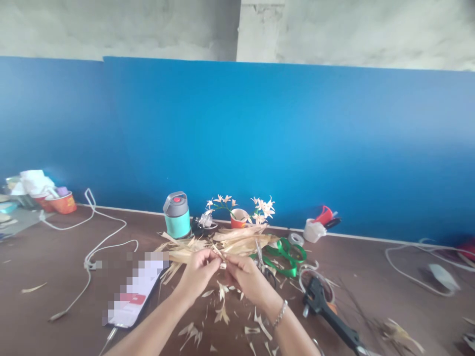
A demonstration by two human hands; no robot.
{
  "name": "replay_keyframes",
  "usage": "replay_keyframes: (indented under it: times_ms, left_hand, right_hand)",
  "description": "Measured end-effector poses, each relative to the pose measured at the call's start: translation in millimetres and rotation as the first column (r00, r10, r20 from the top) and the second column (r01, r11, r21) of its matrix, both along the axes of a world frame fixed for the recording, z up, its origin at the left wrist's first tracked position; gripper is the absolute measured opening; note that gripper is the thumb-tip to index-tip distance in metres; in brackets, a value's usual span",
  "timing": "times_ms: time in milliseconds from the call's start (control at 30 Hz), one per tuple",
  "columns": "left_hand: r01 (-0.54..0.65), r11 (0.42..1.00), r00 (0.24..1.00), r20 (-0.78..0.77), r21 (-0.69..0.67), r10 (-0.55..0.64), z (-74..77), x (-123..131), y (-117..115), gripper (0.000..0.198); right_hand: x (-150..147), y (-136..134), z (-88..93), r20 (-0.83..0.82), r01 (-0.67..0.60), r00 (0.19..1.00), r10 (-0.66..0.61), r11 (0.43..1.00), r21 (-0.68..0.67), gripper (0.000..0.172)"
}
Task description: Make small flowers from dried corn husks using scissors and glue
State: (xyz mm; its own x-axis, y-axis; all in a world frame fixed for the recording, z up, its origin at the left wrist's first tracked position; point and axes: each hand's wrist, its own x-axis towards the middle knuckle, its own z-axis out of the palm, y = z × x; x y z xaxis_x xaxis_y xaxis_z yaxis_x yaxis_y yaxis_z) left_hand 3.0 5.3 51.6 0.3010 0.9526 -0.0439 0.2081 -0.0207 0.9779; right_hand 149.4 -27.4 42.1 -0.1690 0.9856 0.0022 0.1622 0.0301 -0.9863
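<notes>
Near the middle of the table, my left hand [200, 272] and my right hand [243, 272] meet, fingers pinched together. Between them is a thin strip of dried husk [218, 251], its tip pointing up and left. Just behind my hands lie layered dried husks [237, 241]. Scissors [259, 252] rest right of my right hand, beside a curled green ribbon [287, 252]. On the table below my hands are small cut husk petals [221, 312]. Farther back, a paper cup [238, 222] stands by pale husk flowers [263, 207] on green stems.
A phone [137, 296] lies at left, plugged into a cable. Behind stands a teal flask [177, 222]. To the right are a tape roll [296, 239], a white cup [313, 231] with red-handled tools and a black glue gun [326, 311]. A blue partition [237, 128] backs the table.
</notes>
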Motion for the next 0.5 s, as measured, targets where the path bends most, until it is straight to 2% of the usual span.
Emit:
replay_keyframes:
  times_ms: [100, 200, 300, 367, 400, 433, 467, 500]
  left_hand:
    - [-0.08, 0.997, 0.997, 0.022, 0.012, 0.08, -6.7, 4.9, -2.1, 0.017]
    - [-0.119, 0.993, 0.99, 0.071, -0.005, 0.12, -14.2, 9.1, -4.3, 0.014]
    - [-0.131, 0.991, 0.988, 0.079, -0.02, 0.132, -17.1, 10.7, -7.1, 0.014]
    - [-0.15, 0.988, 0.987, 0.045, -0.02, 0.151, -15.1, 9.8, -8.3, 0.017]
    - [-0.161, 0.987, 0.987, 0.026, -0.02, 0.161, -13.3, 9.0, -8.4, 0.019]
    - [-0.17, 0.985, 0.985, 0.015, -0.023, 0.17, -11.6, 8.0, -8.0, 0.021]
    - [-0.176, 0.984, 0.984, 0.014, -0.027, 0.176, -10.1, 7.1, -7.3, 0.022]
    - [-0.176, 0.984, 0.984, 0.021, -0.031, 0.176, -9.0, 6.4, -6.3, 0.023]
  right_hand:
    - [-7.3, -3.1, -1.8, 0.158, 0.055, 0.984, -0.084, 0.983, 0.178, 0.031]
    - [-12.9, -6.2, -6.5, 0.385, 0.08, 0.901, -0.198, 0.95, 0.303, 0.049]
    - [-9.5, -3.5, -13.6, 0.601, 0.104, 0.757, -0.257, 0.955, 0.277, 0.062]
    - [-1.4, 1.6, -16.2, 0.668, 0.192, 0.679, -0.306, 0.951, 0.241, 0.061]
    - [3.4, 4.3, -16.1, 0.655, 0.258, 0.67, -0.349, 0.937, 0.235, 0.057]
    - [7.9, 6.7, -15.0, 0.597, 0.311, 0.7, -0.393, 0.919, 0.24, 0.051]
    - [11.5, 8.3, -12.9, 0.487, 0.344, 0.767, -0.417, 0.909, 0.237, 0.043]
    - [13.9, 9.0, -10.1, 0.353, 0.345, 0.854, -0.383, 0.924, 0.167, 0.035]
